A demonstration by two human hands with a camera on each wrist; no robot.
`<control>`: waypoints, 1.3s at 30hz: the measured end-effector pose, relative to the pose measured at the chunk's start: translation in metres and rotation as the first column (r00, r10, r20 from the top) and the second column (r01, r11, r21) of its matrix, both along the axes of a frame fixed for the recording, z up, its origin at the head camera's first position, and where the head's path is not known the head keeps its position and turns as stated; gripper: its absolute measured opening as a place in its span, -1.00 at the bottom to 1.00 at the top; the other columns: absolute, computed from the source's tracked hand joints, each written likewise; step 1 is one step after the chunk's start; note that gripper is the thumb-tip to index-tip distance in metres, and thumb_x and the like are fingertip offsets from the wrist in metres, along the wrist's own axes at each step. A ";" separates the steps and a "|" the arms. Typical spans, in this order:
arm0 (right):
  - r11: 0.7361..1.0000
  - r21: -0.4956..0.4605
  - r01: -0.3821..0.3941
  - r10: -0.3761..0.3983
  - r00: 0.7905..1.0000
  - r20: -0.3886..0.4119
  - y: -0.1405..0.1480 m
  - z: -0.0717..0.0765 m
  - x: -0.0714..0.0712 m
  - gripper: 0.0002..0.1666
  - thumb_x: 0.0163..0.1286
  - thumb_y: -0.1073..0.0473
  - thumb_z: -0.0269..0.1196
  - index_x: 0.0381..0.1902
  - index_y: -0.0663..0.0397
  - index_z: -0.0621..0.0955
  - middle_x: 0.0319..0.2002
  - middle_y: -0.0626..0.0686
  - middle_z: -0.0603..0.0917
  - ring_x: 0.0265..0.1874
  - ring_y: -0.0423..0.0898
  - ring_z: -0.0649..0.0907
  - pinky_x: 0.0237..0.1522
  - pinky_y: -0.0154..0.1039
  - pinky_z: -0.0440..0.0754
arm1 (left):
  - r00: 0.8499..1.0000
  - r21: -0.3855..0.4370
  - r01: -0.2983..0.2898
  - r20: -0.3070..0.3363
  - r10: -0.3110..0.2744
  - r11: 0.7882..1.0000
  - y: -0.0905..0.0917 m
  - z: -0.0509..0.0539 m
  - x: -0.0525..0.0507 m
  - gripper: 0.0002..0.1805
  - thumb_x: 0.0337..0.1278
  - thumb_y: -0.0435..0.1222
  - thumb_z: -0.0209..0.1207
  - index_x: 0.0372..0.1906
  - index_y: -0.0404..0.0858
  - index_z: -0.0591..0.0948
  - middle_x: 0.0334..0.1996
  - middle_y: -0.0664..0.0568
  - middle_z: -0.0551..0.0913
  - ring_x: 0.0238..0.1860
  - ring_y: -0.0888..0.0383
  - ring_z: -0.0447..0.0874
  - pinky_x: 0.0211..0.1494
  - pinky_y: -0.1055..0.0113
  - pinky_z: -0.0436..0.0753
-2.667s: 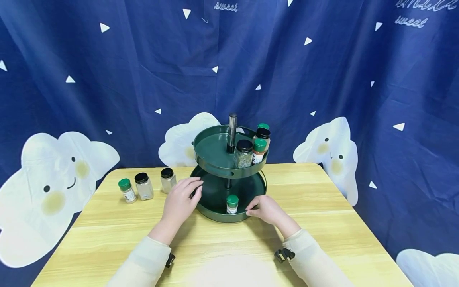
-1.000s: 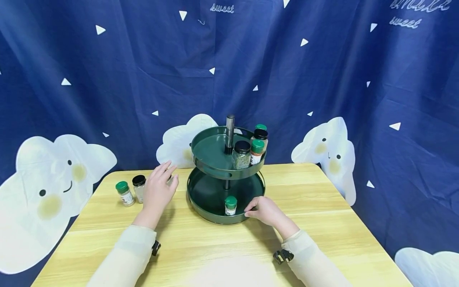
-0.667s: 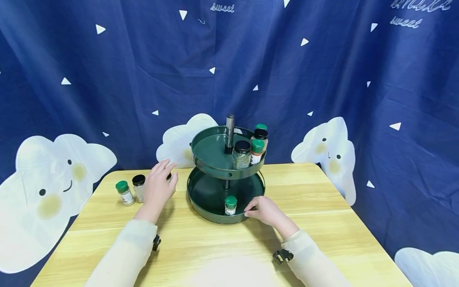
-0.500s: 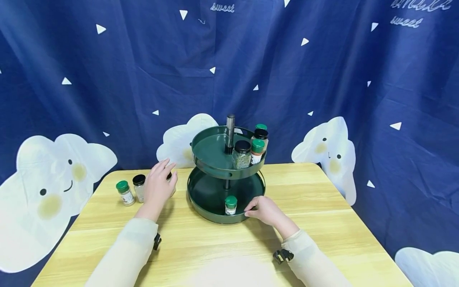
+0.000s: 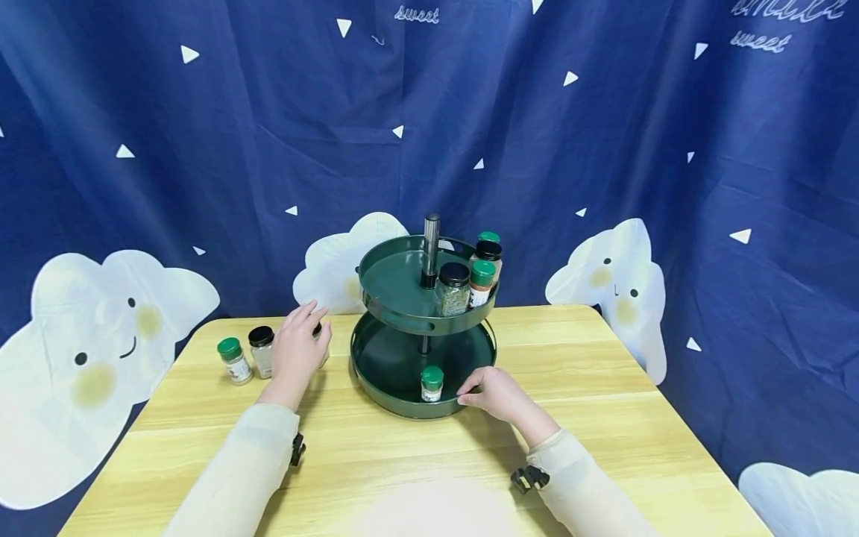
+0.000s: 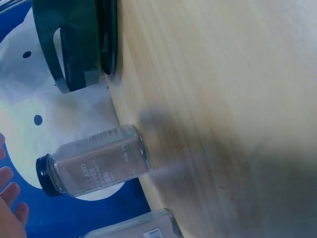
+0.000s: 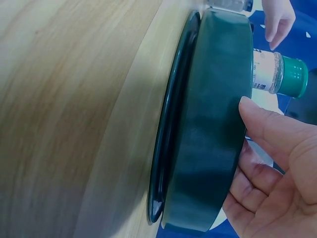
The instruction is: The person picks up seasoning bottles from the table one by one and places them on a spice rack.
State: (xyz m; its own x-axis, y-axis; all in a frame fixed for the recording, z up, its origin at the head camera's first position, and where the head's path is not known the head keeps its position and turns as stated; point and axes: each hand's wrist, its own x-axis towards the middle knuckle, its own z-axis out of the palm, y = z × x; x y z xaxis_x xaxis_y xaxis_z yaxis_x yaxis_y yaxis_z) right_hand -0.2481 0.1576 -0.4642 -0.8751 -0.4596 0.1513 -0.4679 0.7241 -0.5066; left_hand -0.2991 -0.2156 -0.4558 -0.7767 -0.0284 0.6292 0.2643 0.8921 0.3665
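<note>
A dark green two-tier spice rack (image 5: 403, 405) stands on the table. My right hand (image 5: 496, 391) pinches its lower tray's rim, thumb and fingers meeting the rim (image 7: 210, 134) in the right wrist view. Close by on that tray sits a green-capped spice jar (image 5: 432, 384). My left hand (image 5: 298, 350) is held over a black-lidded glass jar, partly hidden behind it in the head view. In the left wrist view this jar (image 6: 99, 166) stands upright on the table, holding pale powder; the fingers (image 6: 10, 193) are spread just off its lid, apart from it.
To the left hand's left stand another black-lidded jar (image 5: 262, 350) and a green-capped jar (image 5: 235, 361). The upper tray (image 5: 396, 280) carries several jars on its right side, around a metal post (image 5: 430, 250). A blue cloud-patterned curtain (image 5: 376, 97) hangs behind the table.
My left hand has moved left, from beside the rack to the black-lidded jar, and has stayed there over the last second. My right hand stays at the lower rim.
</note>
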 end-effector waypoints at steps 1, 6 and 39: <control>1.000 -0.001 0.001 -0.001 1.000 0.001 0.000 0.000 0.000 -0.95 0.16 0.19 0.50 -0.41 0.02 0.81 -0.38 -0.13 0.72 -0.26 -0.03 0.71 -0.13 -0.13 0.67 | 1.000 -0.001 -0.004 0.009 0.004 1.000 0.000 -0.001 -0.001 -0.62 0.30 -0.26 0.24 0.18 -0.24 0.67 0.30 -0.14 0.55 0.34 -0.13 0.43 0.37 -0.12 0.40; 1.000 0.000 0.004 -0.004 1.000 0.003 0.000 0.000 0.000 -0.95 0.16 0.19 0.50 -0.41 0.01 0.80 -0.38 -0.13 0.72 -0.26 -0.04 0.71 -0.13 -0.12 0.67 | 0.999 -0.004 -0.017 0.049 0.018 1.000 -0.003 -0.007 -0.001 -0.62 0.31 -0.26 0.22 0.18 -0.24 0.66 0.30 -0.15 0.54 0.35 -0.15 0.42 0.38 -0.15 0.38; 1.000 -0.012 0.010 -0.010 1.000 0.012 0.000 0.000 0.001 -0.95 0.18 0.18 0.49 -0.39 0.01 0.80 -0.36 -0.12 0.73 -0.26 -0.03 0.71 -0.13 -0.13 0.67 | 0.989 -0.005 -0.014 0.147 0.015 1.000 -0.011 -0.018 -0.007 -0.66 0.43 -0.30 0.12 0.20 -0.30 0.64 0.31 -0.16 0.52 0.39 -0.16 0.37 0.40 -0.20 0.36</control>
